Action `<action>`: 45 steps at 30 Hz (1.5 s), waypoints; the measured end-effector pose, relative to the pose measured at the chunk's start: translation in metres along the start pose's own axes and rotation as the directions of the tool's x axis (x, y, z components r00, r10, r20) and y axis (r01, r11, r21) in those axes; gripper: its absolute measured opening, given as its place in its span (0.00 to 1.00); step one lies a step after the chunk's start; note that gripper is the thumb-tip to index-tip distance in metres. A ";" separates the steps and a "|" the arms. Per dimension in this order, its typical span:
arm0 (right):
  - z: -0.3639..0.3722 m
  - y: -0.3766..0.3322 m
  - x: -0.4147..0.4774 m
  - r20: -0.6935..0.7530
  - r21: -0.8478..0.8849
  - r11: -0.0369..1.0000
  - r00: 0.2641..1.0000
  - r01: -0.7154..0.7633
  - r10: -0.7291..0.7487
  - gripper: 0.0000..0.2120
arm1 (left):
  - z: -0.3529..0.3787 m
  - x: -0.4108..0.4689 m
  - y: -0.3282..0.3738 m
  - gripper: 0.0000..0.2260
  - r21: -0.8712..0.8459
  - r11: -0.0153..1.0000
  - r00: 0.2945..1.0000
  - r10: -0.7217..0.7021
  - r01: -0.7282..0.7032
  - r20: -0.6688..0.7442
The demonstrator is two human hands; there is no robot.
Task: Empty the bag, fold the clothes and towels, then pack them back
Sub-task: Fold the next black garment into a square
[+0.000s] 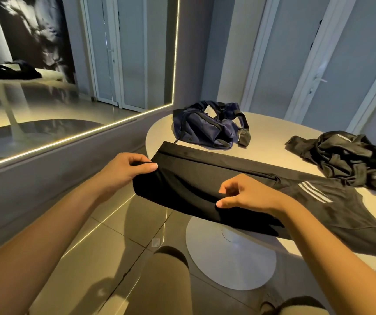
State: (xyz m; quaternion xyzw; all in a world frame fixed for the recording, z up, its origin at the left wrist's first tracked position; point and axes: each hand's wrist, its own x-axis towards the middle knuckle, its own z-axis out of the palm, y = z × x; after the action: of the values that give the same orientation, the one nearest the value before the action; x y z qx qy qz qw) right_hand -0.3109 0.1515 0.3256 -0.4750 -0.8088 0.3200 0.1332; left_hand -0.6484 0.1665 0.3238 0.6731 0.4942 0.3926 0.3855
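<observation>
Black garment (191, 178) pinched at two points over the rim of the desk (273, 137).
Left grip (123, 170) pinches the garment's folded end at 9 o'clock, thumb on top and fingers curled under; right grip (251, 196) pinches the near fold at 6 o'clock, thumb and fingertips closed on the cloth. The held end hangs past the white desk's rim, with white stripes (313, 192) toward 3 o'clock. A navy bag (207, 129) slumps at 12 o'clock, and a crumpled clothes pile (341, 158) lies at 2 o'clock, apart from both.
</observation>
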 end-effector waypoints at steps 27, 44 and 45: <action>-0.005 0.054 0.012 -0.135 -0.030 0.965 0.957 -0.262 0.256 0.20 | 0.052 0.053 -0.093 0.19 0.476 0.867 0.883 0.100 0.148 -0.458; -0.009 0.057 0.005 -0.335 -0.322 0.874 0.907 -0.363 0.254 0.09 | 0.064 0.060 -0.091 0.05 0.165 0.946 0.886 -0.187 0.279 -0.425; -0.012 0.058 0.003 -0.359 -0.305 0.881 0.900 -0.362 0.246 0.09 | 0.069 0.060 -0.085 0.08 0.249 0.941 0.887 -0.098 0.231 -0.451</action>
State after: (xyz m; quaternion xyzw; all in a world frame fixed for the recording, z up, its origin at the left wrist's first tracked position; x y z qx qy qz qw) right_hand -0.2671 0.1783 0.2970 -0.6580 -0.7369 0.1029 0.1156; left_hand -0.6048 0.2343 0.2282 0.5742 0.6763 0.4191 0.1934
